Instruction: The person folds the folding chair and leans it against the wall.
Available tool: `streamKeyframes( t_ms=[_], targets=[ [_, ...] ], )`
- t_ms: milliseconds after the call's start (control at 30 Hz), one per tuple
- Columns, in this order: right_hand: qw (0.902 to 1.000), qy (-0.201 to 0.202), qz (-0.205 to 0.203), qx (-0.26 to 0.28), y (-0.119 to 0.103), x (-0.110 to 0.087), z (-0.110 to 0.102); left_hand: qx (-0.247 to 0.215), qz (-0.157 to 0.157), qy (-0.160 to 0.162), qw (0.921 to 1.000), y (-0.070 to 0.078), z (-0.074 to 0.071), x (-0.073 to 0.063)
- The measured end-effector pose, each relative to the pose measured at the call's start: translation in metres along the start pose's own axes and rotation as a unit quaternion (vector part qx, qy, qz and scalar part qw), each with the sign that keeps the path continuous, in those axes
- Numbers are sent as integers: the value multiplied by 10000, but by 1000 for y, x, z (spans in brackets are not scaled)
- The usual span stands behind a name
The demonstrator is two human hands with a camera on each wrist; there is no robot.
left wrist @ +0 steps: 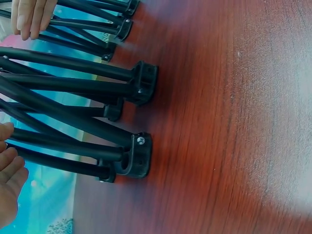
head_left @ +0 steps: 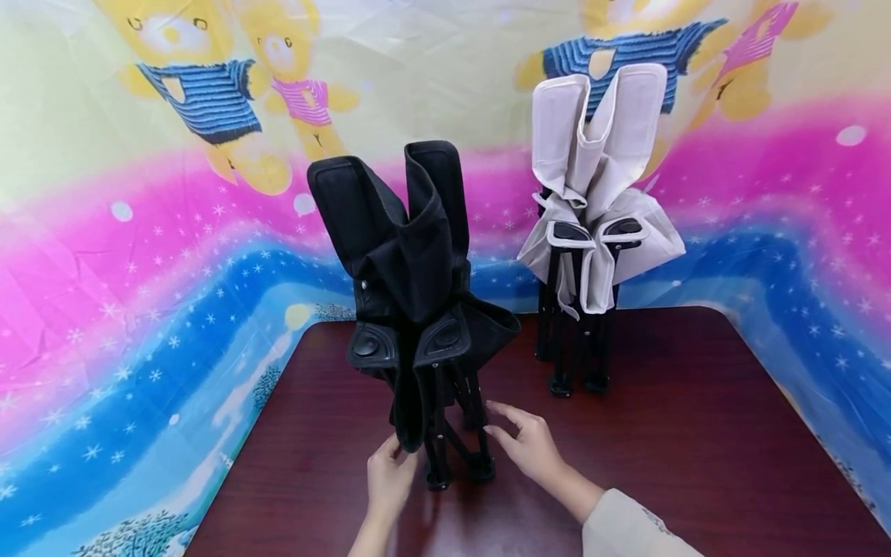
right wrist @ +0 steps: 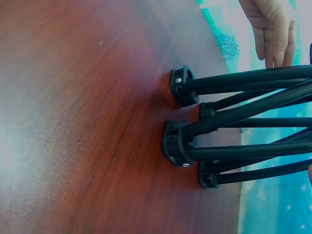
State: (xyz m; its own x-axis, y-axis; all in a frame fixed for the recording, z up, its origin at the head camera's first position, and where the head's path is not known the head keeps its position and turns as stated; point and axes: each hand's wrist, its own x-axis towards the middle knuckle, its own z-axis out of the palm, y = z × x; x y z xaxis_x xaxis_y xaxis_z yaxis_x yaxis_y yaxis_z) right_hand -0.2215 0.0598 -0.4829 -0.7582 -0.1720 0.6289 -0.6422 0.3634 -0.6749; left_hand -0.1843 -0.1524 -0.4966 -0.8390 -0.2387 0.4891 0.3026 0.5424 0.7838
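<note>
A folded black camping chair (head_left: 418, 255) stands upright on its legs on the table. Its fabric bunches above the dark metal legs (left wrist: 73, 114), whose plastic feet (right wrist: 178, 141) rest on the tabletop. My left hand (head_left: 390, 476) is at the chair's lower left, beside the hanging fabric; the right wrist view shows this left hand (right wrist: 275, 31) with fingers extended near a leg. On the other side, my right hand (head_left: 532, 449) has its thumb and fingers spread close to the legs. Whether either hand touches the chair, I cannot tell.
Behind and to the right stands a second folded chair (head_left: 599, 155) with whitish fabric and black legs. Both are on a dark red wooden table (head_left: 668, 449). A colourful cloth (head_left: 209, 224) with printed bears hangs behind the table and down its sides.
</note>
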Motion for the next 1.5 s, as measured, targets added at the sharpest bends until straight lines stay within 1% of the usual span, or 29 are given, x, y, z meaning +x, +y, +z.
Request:
streamKeyframes(
  t_ms=[100, 167, 367, 533, 700, 800, 933, 1033, 1133, 1267, 1400, 1500],
  targets=[
    [9999, -26, 144, 17, 2, -2, 4, -96, -404, -65, 9991, -1, 2, -1],
    [9995, -109, 268, 127, 4, -2, 7, -153, -687, -119, 9974, -3, 3, -2],
    [9949, -272, 847, 466, 11, -6, 15, -380, -1302, -289, 9903, -6, 8, -4],
    [9887, -323, 1279, 717, 16, -11, 21, -404, -1614, -279, 9857, -6, 14, -5],
    [9835, -337, 1476, 994, 19, -15, 25, -300, -1797, -209, 9831, -6, 17, -5],
    [9818, -303, 1586, 998, 21, -15, 27, -193, -1849, -171, 9824, -7, 19, -5],
    [9771, -328, 1902, 893, 23, -15, 31, -31, -1807, -32, 9835, -12, 24, -3],
    [9715, -358, 2183, 850, 24, -14, 33, 123, -1733, 97, 9847, -15, 28, -2],
    [9679, -337, 2362, 786, 25, -13, 36, 339, -1619, 204, 9860, -18, 31, -1],
    [9692, -285, 2379, 564, 26, -10, 38, 698, -1395, 331, 9872, -18, 34, 1],
    [9739, -234, 2216, 424, 27, -6, 39, 1110, -958, 463, 9881, -19, 35, 4],
    [9770, -212, 2104, 288, 27, -4, 39, 1253, -635, 555, 9885, -18, 37, 5]
  ],
)
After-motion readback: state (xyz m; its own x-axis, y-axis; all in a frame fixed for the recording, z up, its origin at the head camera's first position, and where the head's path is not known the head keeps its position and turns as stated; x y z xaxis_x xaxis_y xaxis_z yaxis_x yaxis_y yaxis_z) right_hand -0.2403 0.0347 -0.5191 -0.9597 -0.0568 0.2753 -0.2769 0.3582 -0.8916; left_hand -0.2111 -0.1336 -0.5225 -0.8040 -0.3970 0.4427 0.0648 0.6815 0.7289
